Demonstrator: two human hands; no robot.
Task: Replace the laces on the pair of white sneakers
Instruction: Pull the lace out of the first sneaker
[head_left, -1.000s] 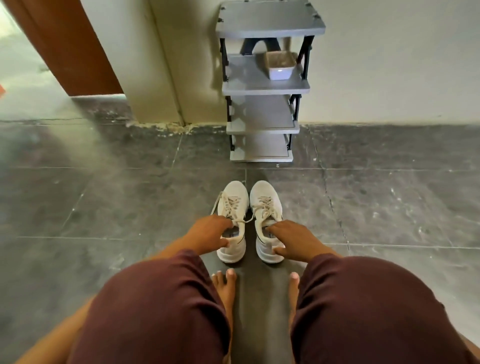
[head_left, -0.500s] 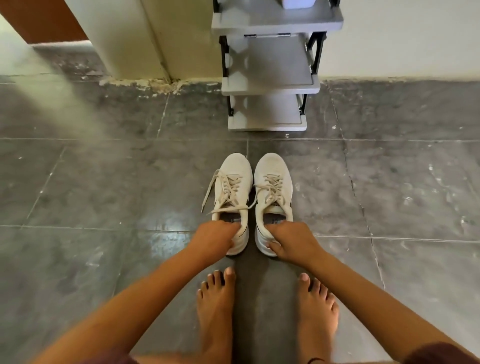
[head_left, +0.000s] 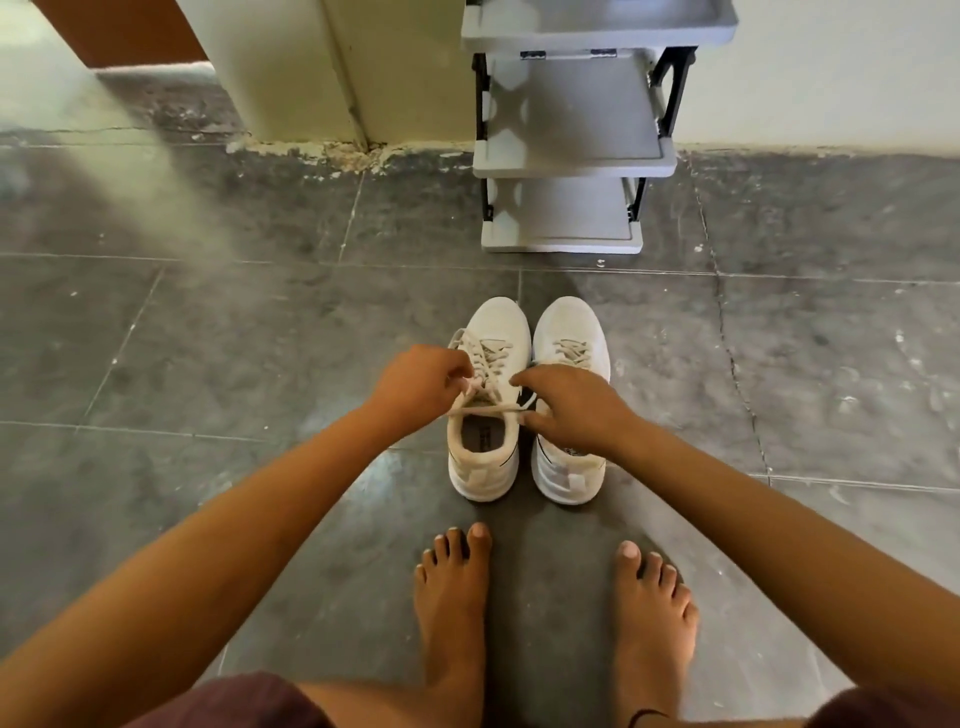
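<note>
Barely getting going here: both sneakers (head_left: 569, 319) are sitting side by side on the floor (head_left: 260, 338) with old laces (head_left: 571, 352) fully threaded. Left hand (head_left: 421, 384) is pinching the lace (head_left: 483, 410) of the left sneaker (head_left: 483, 457), right hand (head_left: 571, 405) looks to be pinching its other end, unlacing just starting

Floor (head_left: 234, 338): dark stone-look tiles, slight sheen, scuffed and dusty. Sneakers (head_left: 498, 332): white knit cloth uppers, smooth rubbery soles, flat woven laces (head_left: 485, 358). Shoe rack (head_left: 571, 161): matt grey plastic shelves, black frame. Shorts (head_left: 234, 701): maroon cloth.
</note>
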